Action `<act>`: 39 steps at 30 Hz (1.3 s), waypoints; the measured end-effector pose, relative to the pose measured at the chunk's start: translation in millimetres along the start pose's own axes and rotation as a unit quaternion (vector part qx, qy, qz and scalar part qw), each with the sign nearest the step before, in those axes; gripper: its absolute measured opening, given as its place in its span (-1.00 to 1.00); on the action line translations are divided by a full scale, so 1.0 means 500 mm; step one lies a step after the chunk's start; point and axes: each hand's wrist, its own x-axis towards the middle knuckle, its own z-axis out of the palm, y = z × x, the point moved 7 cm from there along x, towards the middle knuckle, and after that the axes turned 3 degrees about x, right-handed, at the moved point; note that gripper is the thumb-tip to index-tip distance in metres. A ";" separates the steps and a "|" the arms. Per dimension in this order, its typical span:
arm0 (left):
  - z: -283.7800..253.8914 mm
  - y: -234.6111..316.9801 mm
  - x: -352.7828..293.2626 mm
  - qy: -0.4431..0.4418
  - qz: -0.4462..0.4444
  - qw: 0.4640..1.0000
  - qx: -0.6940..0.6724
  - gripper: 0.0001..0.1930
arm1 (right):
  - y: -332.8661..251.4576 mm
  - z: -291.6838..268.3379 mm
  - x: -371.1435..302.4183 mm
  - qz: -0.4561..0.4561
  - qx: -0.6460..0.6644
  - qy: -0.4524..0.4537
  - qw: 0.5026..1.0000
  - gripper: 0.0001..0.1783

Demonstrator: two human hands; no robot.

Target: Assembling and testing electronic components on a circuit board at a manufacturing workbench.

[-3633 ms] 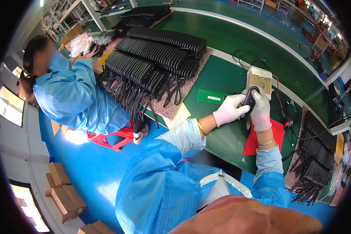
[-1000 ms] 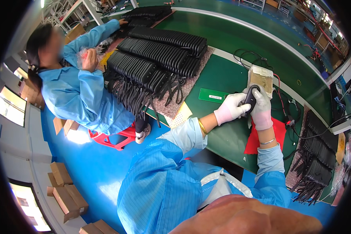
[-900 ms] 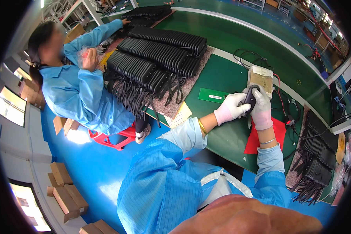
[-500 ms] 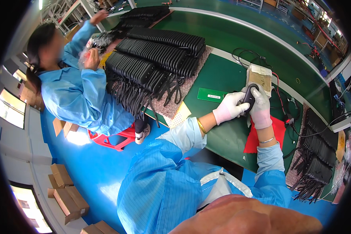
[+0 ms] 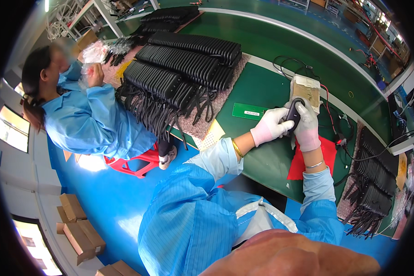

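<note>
Gloved in white, my left hand [image 5: 272, 124] and my right hand [image 5: 307, 128] hold a small black rounded device [image 5: 295, 113] between them above the green work table. Fingers of the left hand pinch its lower side, while the right hand wraps its other side with the thumb over its face. A worn whitish box [image 5: 307, 88] is just beyond the hands. Under my right wrist lies a red cloth [image 5: 326, 158]. To the left of my left hand there is a green rectangular plate [image 5: 248, 112] with a white label.
Rows of black strapped devices [image 5: 179, 60] lie on bubble wrap at the left, more [image 5: 372, 170] at the right. Black and red cables [image 5: 339, 139] run along the right side. At the left a co-worker in blue [image 5: 96, 115] sits on a red stool [image 5: 135, 164].
The co-worker has leaned back to the left and lowered a raised arm, holding clear plastic wrap. My hands and the black device have hardly moved.
</note>
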 end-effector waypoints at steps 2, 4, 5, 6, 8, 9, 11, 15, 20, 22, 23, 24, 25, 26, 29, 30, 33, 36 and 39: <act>0.000 0.001 0.001 -0.003 -0.001 1.000 0.000 -0.84 | -0.001 0.000 0.000 0.004 0.004 0.000 1.000 -0.65; 0.000 0.000 0.001 -0.004 -0.002 1.000 0.000 -0.84 | 0.000 0.000 0.000 0.007 0.005 0.000 1.000 -0.65; -0.001 0.000 0.000 -0.003 -0.001 1.000 0.001 -0.84 | 0.002 0.000 0.000 0.007 0.008 -0.001 1.000 -0.65; -0.001 -0.001 0.000 -0.003 0.000 1.000 0.001 -0.84 | 0.003 0.000 0.001 0.007 0.011 -0.003 1.000 -0.65; -0.002 -0.002 0.000 -0.002 0.001 1.000 0.002 -0.84 | 0.005 0.001 0.001 0.007 0.016 -0.006 1.000 -0.65; -0.002 -0.002 0.000 -0.003 0.001 1.000 0.002 -0.84 | 0.005 0.000 0.001 0.007 0.016 -0.005 1.000 -0.65; -0.002 -0.003 0.000 -0.002 0.000 1.000 0.000 -0.84 | 0.003 0.001 0.000 0.004 0.008 -0.004 1.000 -0.65; -0.001 -0.002 0.001 -0.002 0.000 1.000 0.000 -0.84 | 0.002 0.001 0.000 0.001 0.003 -0.003 1.000 -0.64; -0.001 0.000 0.000 -0.003 0.001 1.000 0.002 -0.85 | 0.004 -0.001 0.001 0.001 0.010 -0.003 1.000 -0.64; 0.000 0.000 0.000 -0.005 -0.001 1.000 0.004 -0.85 | 0.003 -0.003 0.001 0.002 0.011 -0.001 1.000 -0.65; 0.000 -0.001 0.000 -0.006 -0.002 1.000 0.004 -0.86 | 0.003 -0.004 0.000 0.002 0.012 0.000 1.000 -0.65; 0.000 0.001 -0.001 -0.006 -0.002 1.000 0.004 -0.86 | 0.002 -0.002 0.000 0.002 0.012 0.000 1.000 -0.65; 0.000 0.001 -0.001 -0.006 -0.003 1.000 0.004 -0.86 | 0.001 0.001 -0.001 0.003 0.018 0.003 1.000 -0.65; -0.001 0.002 -0.002 -0.005 -0.004 1.000 0.004 -0.86 | 0.000 0.005 -0.002 0.003 0.024 0.006 1.000 -0.65; 0.000 0.005 -0.003 -0.005 -0.006 1.000 0.003 -0.87 | -0.003 0.006 -0.004 0.004 0.036 0.012 0.999 -0.65; 0.000 0.005 -0.003 -0.006 -0.007 1.000 0.005 -0.87 | -0.003 0.005 -0.004 0.003 0.030 0.008 1.000 -0.65; 0.001 0.004 -0.003 -0.007 -0.013 1.000 0.010 -0.88 | -0.002 0.002 -0.003 -0.001 0.013 -0.006 1.000 -0.66; 0.000 0.002 -0.003 -0.006 -0.017 1.000 0.009 -0.88 | 0.004 -0.002 0.000 0.000 0.015 -0.005 1.000 -0.66; 0.001 0.000 -0.003 -0.008 -0.021 1.000 0.009 -0.89 | 0.004 -0.004 0.001 -0.001 0.018 -0.002 1.000 -0.66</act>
